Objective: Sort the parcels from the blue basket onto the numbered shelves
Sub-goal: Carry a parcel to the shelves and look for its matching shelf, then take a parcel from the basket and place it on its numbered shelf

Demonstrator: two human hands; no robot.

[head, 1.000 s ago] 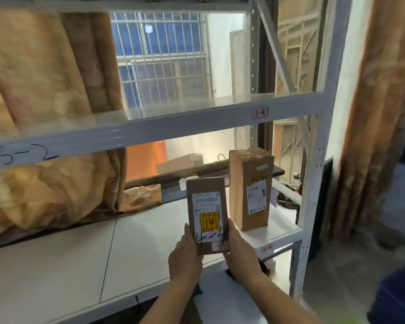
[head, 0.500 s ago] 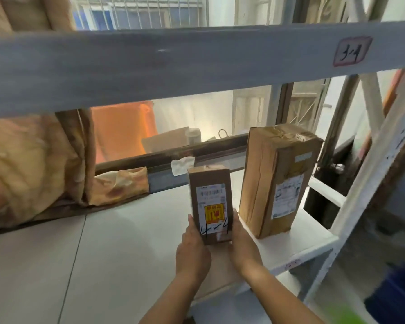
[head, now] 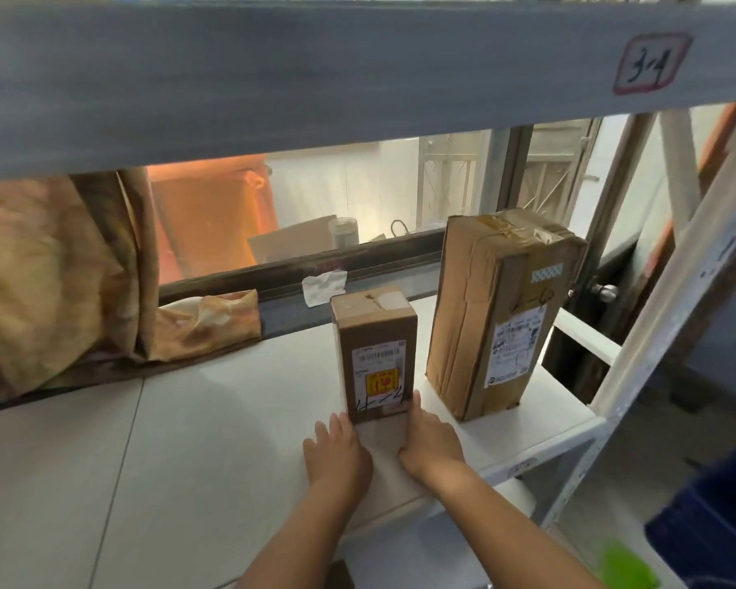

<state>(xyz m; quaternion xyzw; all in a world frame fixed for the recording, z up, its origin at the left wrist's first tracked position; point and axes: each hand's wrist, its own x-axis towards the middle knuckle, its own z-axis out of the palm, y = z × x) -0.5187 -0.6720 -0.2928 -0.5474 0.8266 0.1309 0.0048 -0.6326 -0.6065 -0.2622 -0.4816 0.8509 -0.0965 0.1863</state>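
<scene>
A small brown parcel (head: 375, 354) stands upright on the white shelf board (head: 230, 418), with a barcode label, a yellow sticker and a handwritten "4-4" on its front. My left hand (head: 336, 454) lies on the board with straight fingers touching the parcel's lower left corner. My right hand (head: 430, 440) lies at the lower right corner, one finger up against the parcel's edge. A taller taped brown parcel (head: 502, 316) stands just to the right, apart from the small one.
The grey shelf beam above (head: 315, 78) carries a tag reading "3-4" (head: 651, 63). A white upright post (head: 676, 299) bounds the shelf on the right. Crumpled tan cloth (head: 52, 282) fills the back left. A dark blue object (head: 710, 520) shows at the lower right.
The view has closed in under the upper beam. The small parcel, held up in both hands before, now stands on the board, and both hands have slid down to its base.
</scene>
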